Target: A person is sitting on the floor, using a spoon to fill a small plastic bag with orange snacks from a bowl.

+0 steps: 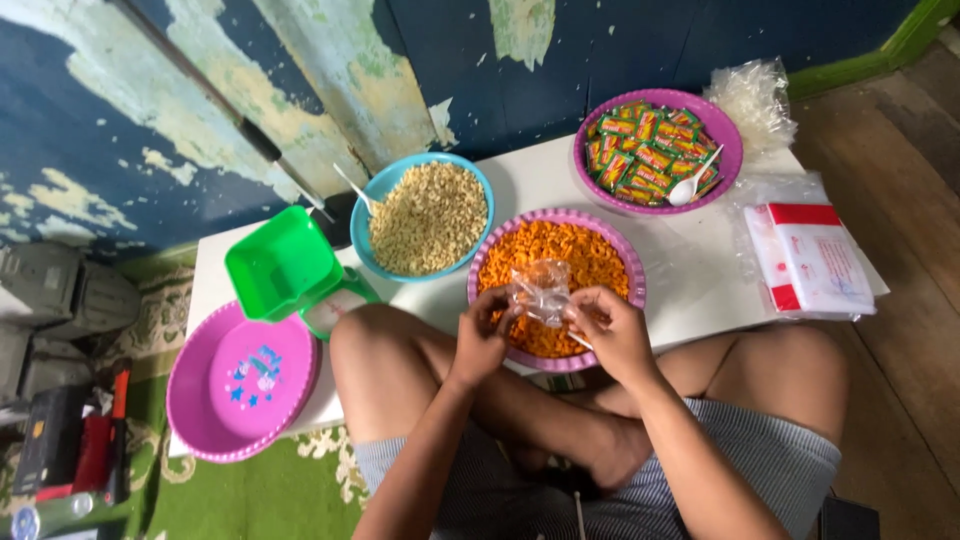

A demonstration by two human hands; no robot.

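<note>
Two bare hands met over the near rim of the purple round plastic basin [632,262] heaped with orange snack pieces, and between them hung a small clear crinkled plastic bag [541,291]. The left hand [484,333] pinched the bag's left edge with thumb and fingertips; the right hand [610,328] gripped its right edge, and a thin white stick, perhaps a spoon handle, showed under that palm, though what it was could not be told for sure. Neither hand lay clearly nearer: the bag sat midway between them, just above and slightly beyond the knuckles, its mouth apparently held toward the person and its body slumped out over the orange heap. Its longer side seemed to run away from the person toward the basin's middle, but the crumpled film made that hard to judge.

Beyond and left of the purple basin, touching or nearly touching it, stood a blue round plastic bowl [375,195] of pale puffed grains with a white spoon at its left rim. Beyond and right of the basin was a second purple bowl [728,135] of small green and orange sachets holding a white plastic spoon [694,181]. Well left of the basin sat a green square plastic scoop tray [281,264] and, nearer the person, an empty pink round plate [243,381]. Right of the basin lay a red and white packet in clear wrap [810,260]. All rested on a white low table [530,180].
</note>
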